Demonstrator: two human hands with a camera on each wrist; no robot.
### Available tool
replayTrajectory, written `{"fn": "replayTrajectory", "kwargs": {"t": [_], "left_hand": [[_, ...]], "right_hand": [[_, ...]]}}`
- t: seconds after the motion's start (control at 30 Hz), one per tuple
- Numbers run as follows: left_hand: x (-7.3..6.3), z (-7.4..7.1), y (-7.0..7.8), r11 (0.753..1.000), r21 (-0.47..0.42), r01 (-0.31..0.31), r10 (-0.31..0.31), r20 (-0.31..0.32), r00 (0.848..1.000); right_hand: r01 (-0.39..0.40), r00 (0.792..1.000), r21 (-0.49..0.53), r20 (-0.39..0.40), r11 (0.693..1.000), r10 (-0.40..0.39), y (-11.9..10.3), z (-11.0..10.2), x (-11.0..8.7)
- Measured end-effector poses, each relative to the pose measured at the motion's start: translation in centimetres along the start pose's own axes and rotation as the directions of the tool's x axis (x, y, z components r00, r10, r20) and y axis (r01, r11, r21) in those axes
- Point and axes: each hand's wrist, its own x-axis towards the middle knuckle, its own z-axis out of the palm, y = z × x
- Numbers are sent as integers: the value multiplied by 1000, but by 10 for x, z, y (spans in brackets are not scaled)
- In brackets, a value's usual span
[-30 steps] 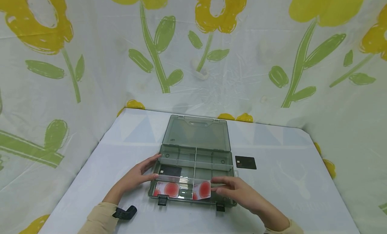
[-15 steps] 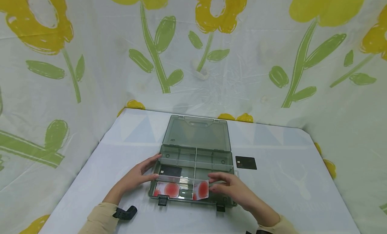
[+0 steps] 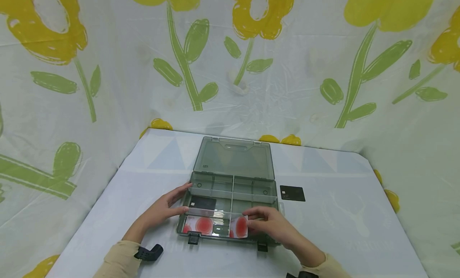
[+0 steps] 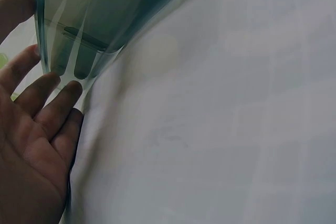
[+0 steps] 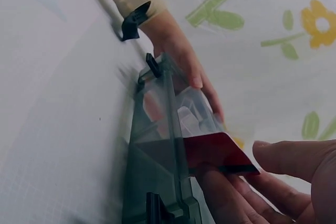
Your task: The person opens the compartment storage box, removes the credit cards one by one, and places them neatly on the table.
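A translucent grey-green divider box (image 3: 235,241) lies with its lid (image 3: 234,158) laid back. My left hand (image 3: 167,204) rests against its left wall, fingertips at the rim, fingers fairly straight. A red-and-white card (image 3: 238,227) leans in the front right compartment, its right part raised. My right hand (image 3: 267,224) is at that card's right edge; in the right wrist view, fingers touch the card (image 5: 218,153) from below while the thumb stands off it. Another red-and-white card (image 3: 198,225) lies in the front left compartment, and a black card (image 3: 203,203) behind it.
Another black card (image 3: 292,193) lies on the white table (image 3: 341,230), right of the box. Two dark latches (image 3: 193,239) stick out from the box's front edge. A flower-printed curtain (image 3: 287,70) stands behind the table.
My right hand has shifted left and bent further in at the card's right edge. The front right card has moved slightly left. My left hand stays in place.
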Motion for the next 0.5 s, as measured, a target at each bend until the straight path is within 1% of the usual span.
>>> {"fn": "replayTrajectory", "kwargs": {"t": [0.1,0.5], "left_hand": [[0,0,0,1000,5,-10,10,1,1000],[-1,0,-1,1000,7,-3,3,-3,1000]], "right_hand": [[-6,1000,14,-9,1000,6,0,2,1],[-47,999,41,-7,998,47,5,5,3]]}}
